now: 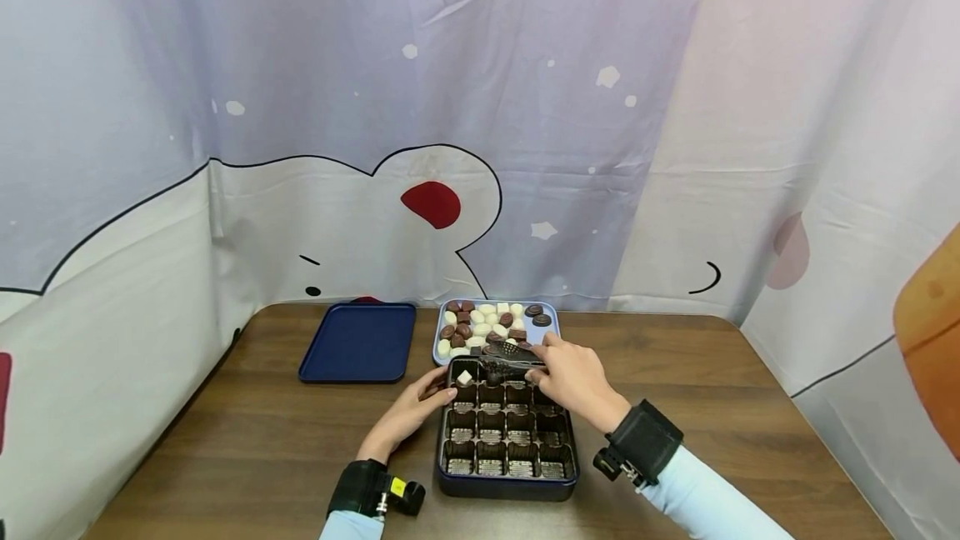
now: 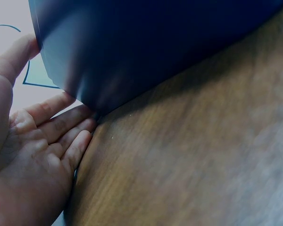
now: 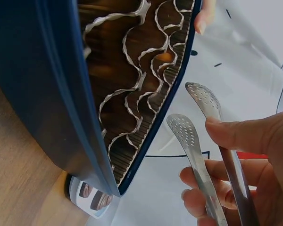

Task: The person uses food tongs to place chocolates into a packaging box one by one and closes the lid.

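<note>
A dark blue box [image 1: 510, 487] with a black divided insert [image 1: 491, 423] stands on the table. A white chocolate [image 1: 465, 377] sits in its far-left compartment. My left hand [image 1: 411, 411] holds the box by its far-left side, thumb at the rim, fingers against the outer wall [image 2: 146, 52]. In my right hand [image 1: 576, 377] are metal tongs [image 3: 193, 146] with perforated tips, gripped between thumb and fingers. The tong tips stand apart with nothing between them, over the far row of compartments in the head view.
Behind the box lies a light blue tray [image 1: 548, 330] of brown and white chocolates, partly hidden by the tongs and right hand. A dark blue tray [image 1: 357, 342] is at the back left of the wooden table [image 1: 247, 440]. A printed curtain [image 1: 555, 148] hangs behind.
</note>
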`<state>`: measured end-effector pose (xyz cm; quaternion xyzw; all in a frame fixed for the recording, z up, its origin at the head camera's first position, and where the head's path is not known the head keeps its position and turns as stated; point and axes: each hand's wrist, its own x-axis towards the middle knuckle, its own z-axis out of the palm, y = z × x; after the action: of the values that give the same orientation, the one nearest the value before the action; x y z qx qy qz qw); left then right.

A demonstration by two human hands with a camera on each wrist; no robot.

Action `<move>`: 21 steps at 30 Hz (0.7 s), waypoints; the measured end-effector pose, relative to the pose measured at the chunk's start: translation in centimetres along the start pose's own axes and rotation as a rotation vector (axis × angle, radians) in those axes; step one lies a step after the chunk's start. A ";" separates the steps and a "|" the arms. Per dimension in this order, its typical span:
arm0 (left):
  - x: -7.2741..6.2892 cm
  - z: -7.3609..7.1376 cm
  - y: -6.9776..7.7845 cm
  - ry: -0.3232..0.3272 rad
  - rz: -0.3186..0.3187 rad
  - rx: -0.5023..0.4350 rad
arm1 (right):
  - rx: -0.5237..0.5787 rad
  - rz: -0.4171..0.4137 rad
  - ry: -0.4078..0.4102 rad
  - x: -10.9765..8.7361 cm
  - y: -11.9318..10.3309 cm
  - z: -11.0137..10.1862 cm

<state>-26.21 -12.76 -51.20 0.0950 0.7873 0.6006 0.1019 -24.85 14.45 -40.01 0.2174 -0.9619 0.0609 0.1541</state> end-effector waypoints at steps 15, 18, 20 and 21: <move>-0.2 -0.1 0.1 -0.009 0.015 -0.020 | 0.002 0.185 -0.008 0.8 5.4 0.3; -0.2 -0.1 0.2 -0.011 0.011 -0.019 | -0.037 0.193 -0.020 0.4 6.6 0.7; -0.2 -0.1 0.2 -0.008 0.004 -0.008 | -0.053 0.198 -0.047 0.3 7.2 0.8; -0.2 -0.1 0.2 -0.006 0.000 -0.003 | -0.056 0.200 -0.063 0.2 7.4 0.9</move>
<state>-26.06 -12.83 -50.92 0.0967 0.7861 0.6016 0.1042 -28.50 20.84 -41.14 0.1179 -0.9845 0.0424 0.1231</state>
